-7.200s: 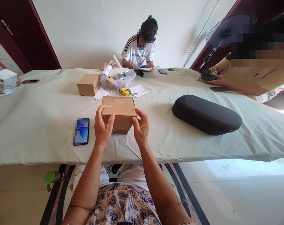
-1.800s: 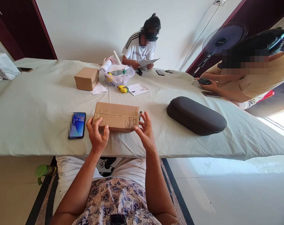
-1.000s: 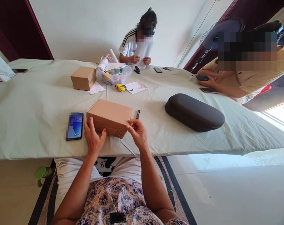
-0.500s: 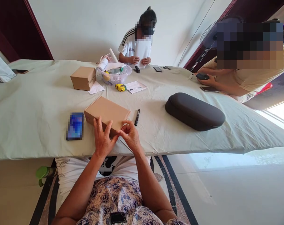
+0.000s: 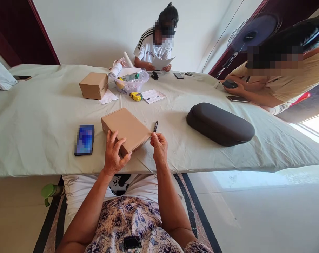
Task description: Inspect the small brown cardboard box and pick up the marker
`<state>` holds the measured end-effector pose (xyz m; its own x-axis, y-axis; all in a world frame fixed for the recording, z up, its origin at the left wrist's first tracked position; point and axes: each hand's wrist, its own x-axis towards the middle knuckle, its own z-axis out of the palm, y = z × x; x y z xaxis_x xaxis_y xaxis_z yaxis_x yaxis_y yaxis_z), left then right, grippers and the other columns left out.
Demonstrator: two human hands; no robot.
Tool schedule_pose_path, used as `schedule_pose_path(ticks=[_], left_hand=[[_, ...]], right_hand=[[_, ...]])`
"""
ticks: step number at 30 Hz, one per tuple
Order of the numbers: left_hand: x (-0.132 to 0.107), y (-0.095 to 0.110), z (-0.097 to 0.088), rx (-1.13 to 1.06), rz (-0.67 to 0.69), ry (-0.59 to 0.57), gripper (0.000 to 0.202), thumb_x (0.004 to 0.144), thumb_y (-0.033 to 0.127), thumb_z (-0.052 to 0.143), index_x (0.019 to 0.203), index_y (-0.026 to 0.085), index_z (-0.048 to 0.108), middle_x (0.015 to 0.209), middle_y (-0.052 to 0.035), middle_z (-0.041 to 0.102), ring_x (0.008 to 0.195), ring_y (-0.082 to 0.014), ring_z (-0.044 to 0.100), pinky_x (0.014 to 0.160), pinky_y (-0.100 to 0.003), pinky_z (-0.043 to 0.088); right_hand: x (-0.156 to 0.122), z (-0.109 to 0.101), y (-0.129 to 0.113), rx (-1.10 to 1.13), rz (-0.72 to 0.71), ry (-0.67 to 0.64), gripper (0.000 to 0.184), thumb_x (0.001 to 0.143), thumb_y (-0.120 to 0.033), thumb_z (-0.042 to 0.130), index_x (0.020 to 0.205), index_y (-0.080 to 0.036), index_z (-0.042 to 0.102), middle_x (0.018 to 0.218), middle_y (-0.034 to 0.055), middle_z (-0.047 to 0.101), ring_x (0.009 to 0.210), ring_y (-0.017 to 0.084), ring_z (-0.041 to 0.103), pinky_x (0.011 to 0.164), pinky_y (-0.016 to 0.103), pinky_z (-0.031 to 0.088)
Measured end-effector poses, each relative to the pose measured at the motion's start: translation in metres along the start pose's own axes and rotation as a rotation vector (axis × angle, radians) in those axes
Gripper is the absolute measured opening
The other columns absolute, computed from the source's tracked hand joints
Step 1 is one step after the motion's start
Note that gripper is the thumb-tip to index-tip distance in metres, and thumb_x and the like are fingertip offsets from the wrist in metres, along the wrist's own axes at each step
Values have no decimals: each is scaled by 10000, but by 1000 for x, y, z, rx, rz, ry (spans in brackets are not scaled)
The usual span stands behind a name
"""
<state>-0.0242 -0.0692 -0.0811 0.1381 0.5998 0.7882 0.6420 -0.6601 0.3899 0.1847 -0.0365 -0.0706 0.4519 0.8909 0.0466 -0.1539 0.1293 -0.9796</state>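
The table (image 5: pixel 43 116) is the biggest thing. It runs far out from both my hands and has a pale green cloth on it. A far person (image 5: pixel 154 52) sits straight across from my hands, holding a sheet of paper. A side person (image 5: pixel 280 84) sits well off to the right of my right hand.

A long black case (image 5: pixel 219 123) lies to the right of my right hand, a bit further out and not touching it.

The box (image 5: pixel 126 129) is brown and flat. It sits on the cloth right between my hands, near the table edge, turned so one corner points at me (I cannot tell if it is lifted a little).

My left hand (image 5: pixel 114 154) is closed on that near corner, with fingers lying on the top and the thumb on the side. My right hand (image 5: pixel 159 147) pinches the box's right corner with its fingertips pressed together.

A far box (image 5: pixel 93 85) stands well past my left hand. A clear bowl (image 5: pixel 131 82) full of stuff is just beside it.

A phone (image 5: pixel 84 139) lies flat just left of my left hand, not touching it.

A black pen (image 5: pixel 155 126) lies just past my right hand's fingertips, close by the box. A yellow tape (image 5: pixel 135 96) sits further out, near the bowl.
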Motion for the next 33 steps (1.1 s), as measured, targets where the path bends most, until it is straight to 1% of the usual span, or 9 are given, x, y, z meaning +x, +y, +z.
schedule_pose_path(ticks=[4, 8, 12, 18, 24, 27, 30, 31, 33], left_hand=[[0, 0, 1, -14, 5, 9, 453, 881, 356, 666, 1287, 176, 578, 1542, -213, 452, 1548, -427, 290, 1203, -672, 322], [-1, 0, 1, -31, -15, -4, 459, 890, 323, 639, 1315, 171, 552, 1575, -225, 419, 1565, -418, 261, 1209, -671, 312], [-2, -1, 3, -37, -46, -19, 440, 936, 289, 583, 1354, 169, 514, 1603, -237, 385, 1574, -391, 261, 1208, -643, 335], [1, -4, 3, 2, -133, 0, 460, 919, 429, 677, 1271, 186, 509, 1566, -246, 425, 1546, -391, 330, 1180, -606, 396], [2, -3, 4, -8, -108, 18, 418, 940, 367, 638, 1278, 173, 487, 1568, -262, 412, 1554, -380, 319, 1188, -614, 382], [3, 0, 4, 5, -140, 32, 413, 944, 345, 622, 1293, 165, 492, 1571, -269, 412, 1536, -370, 360, 1168, -591, 417], [5, 3, 0, 33, -191, 49, 460, 910, 409, 682, 1268, 168, 524, 1551, -270, 444, 1481, -365, 450, 1127, -553, 470], [6, 4, -1, 41, -207, 51, 480, 892, 441, 705, 1252, 171, 539, 1541, -268, 459, 1462, -364, 475, 1115, -541, 483], [8, 3, -5, 50, -233, 51, 502, 875, 490, 723, 1230, 173, 564, 1528, -268, 478, 1435, -359, 511, 1099, -520, 499]], right_hand=[[-2, 0, 5, -47, -23, 20, 385, 754, -591, 713, 772, -211, 651, 708, -38, 579, 697, 125, 501, 699, 268, 410], [-4, -1, 8, -79, -10, -33, 416, 782, -633, 666, 781, -218, 629, 772, -29, 612, 770, 142, 536, 770, 281, 441], [-6, -2, 10, -65, 19, -83, 439, 758, -656, 668, 776, -223, 600, 762, -34, 598, 750, 141, 540, 752, 284, 461], [-14, 1, 13, -122, -57, -141, 416, 777, -630, 662, 791, -227, 562, 739, -40, 540, 710, 136, 493, 709, 275, 435], [-17, 6, 7, -239, -116, -170, 424, 752, -621, 694, 787, -233, 528, 741, -37, 535, 709, 145, 516, 686, 284, 449], [-20, 5, 1, -325, -130, -180, 451, 765, -610, 704, 986, -225, 627, 810, -15, 599, 738, 159, 567, 683, 293, 469], [-25, 6, -5, -450, -189, -235, 679, 741, -598, 760, 1301, -242, 615, 888, 7, 649, 729, 167, 579, 668, 304, 474], [-26, 6, -7, -492, -212, -257, 715, 735, -596, 774, 1338, -247, 611, 902, 15, 660, 727, 170, 579, 663, 307, 472], [-28, 8, -11, -549, -245, -274, 679, 746, -593, 778, 1316, -246, 650, 946, 41, 688, 750, 181, 589, 659, 308, 469]])
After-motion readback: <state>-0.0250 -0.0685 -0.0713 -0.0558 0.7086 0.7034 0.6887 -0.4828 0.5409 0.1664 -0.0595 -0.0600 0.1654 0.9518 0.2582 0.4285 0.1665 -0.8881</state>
